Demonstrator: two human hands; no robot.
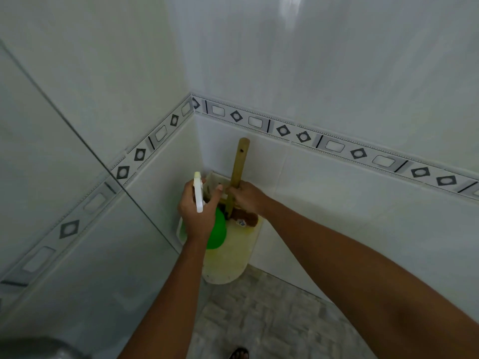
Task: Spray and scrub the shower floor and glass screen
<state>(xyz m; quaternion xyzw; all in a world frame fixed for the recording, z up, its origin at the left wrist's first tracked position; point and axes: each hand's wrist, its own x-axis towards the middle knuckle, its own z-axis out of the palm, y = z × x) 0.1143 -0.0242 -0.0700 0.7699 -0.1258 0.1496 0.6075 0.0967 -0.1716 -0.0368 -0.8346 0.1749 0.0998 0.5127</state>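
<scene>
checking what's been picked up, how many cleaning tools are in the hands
2: a green spray bottle gripped by the left hand, and a wooden-handled brush gripped by the right hand, both over the corner shelf. More may be hidden.

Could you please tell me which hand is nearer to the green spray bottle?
Left. The left hand grips the green spray bottle by its neck; the right hand is beside it, holding the wooden brush handle.

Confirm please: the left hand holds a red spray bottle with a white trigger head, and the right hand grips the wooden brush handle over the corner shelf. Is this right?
One detail is wrong: the spray bottle in the left hand is green, not red, as the head view shows. The rest holds: white trigger head, and the right hand grips the wooden brush handle over the corner shelf.
</scene>
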